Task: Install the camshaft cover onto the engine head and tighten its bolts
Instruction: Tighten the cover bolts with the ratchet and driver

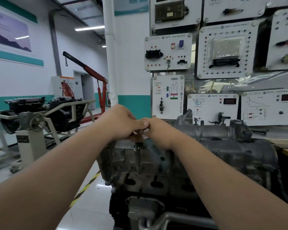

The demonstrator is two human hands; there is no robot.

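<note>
Head cam, looking down at the bench. The camshaft cover (223, 146) is sitting on top of the engine head (123, 161), stretching off to the right from where I'm working. Both hands are bunched together over its near left end. My left hand (121, 123) has its fingers curled round the top of the ratchet (154, 150). My right hand (156, 130) is touching the left and gripping the same spot, with the teal handle poking out under my wrist. It's a bit blurry right where the fingers meet. The extension (137, 151) drops straight down from there into the head. A red engine hoist (90, 72) and a second engine (40, 110) on a stand are off to the left, with training panels (223, 50) on the wall behind.
</note>
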